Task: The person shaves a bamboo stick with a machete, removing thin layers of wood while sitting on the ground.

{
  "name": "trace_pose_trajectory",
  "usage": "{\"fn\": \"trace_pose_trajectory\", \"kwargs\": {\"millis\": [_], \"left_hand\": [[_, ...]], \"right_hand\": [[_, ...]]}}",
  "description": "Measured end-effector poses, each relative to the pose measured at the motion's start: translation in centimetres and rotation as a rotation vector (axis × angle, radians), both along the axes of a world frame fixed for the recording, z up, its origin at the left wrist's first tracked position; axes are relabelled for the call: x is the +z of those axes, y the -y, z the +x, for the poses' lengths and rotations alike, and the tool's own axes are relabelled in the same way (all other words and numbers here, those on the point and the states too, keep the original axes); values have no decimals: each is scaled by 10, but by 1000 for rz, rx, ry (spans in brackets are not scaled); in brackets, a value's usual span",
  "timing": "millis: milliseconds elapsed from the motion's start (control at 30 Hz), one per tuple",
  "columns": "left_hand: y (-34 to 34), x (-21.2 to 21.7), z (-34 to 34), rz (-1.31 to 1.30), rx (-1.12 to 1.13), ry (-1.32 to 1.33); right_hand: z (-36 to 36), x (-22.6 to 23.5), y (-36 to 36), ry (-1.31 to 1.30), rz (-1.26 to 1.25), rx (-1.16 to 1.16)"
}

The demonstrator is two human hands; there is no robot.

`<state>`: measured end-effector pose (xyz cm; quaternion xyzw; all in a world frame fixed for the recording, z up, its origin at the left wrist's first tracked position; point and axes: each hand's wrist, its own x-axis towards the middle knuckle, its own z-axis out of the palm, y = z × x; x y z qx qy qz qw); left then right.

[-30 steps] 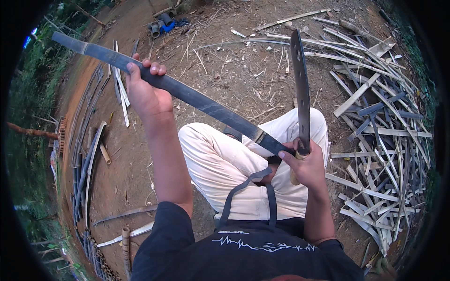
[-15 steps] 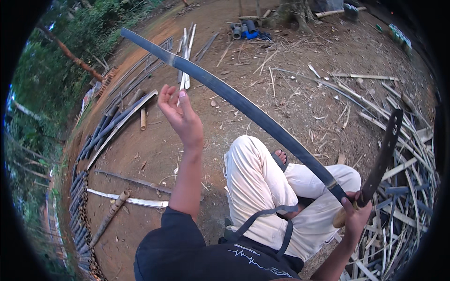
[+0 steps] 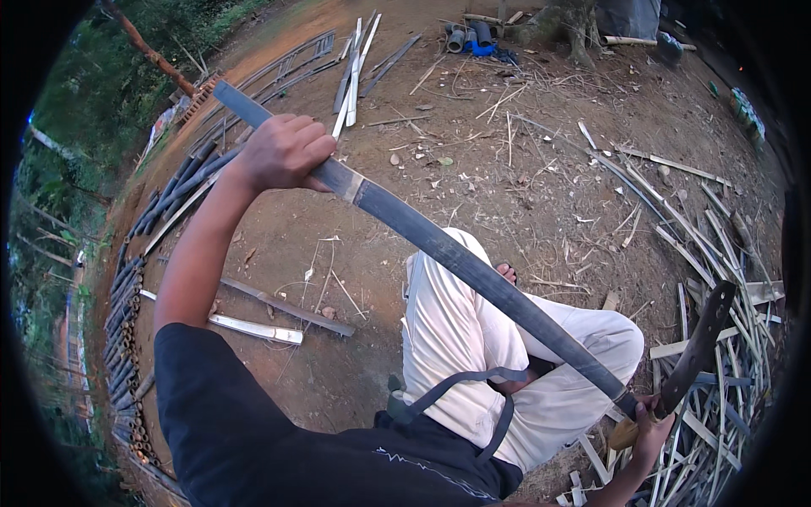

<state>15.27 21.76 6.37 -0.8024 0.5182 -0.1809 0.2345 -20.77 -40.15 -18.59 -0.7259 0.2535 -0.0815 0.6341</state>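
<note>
A long dark bamboo strip (image 3: 473, 264) runs diagonally from upper left to lower right above my knees in cream trousers. My left hand (image 3: 283, 152) is closed around its upper part, arm stretched out. My right hand (image 3: 650, 427) grips the wooden handle of a dark machete (image 3: 697, 355) at the lower right, the blade pointing up and away. The strip's lower end meets the blade close to that hand.
Bare dirt strewn with bamboo chips lies ahead. A pile of split bamboo slats (image 3: 726, 279) lies on the right. Long bamboo strips (image 3: 160, 211) are stacked along the left, a few pale pieces (image 3: 253, 328) lie near my left side, and blue pipes (image 3: 473, 38) lie far off.
My left hand, open half a second ago, has closed on the strip again. The view has swung, and the strip and machete sit lower right.
</note>
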Motion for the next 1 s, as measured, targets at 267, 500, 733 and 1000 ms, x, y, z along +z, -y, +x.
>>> {"fn": "trace_pose_trajectory", "kwargs": {"millis": [267,500,733,1000], "left_hand": [[99,-160,-81,-390,413,-605],[234,-220,-154,-754,571,-1145],[319,-223,-195,-956,417,-1316],[322,-178,-200,-828,382,-1786]], "right_hand": [[-26,15,40,141,-401,-591],[-15,12,-87,115,-175,-457],[49,20,-117,108,-93,-494],[96,49,-112,472,76,-626]]}}
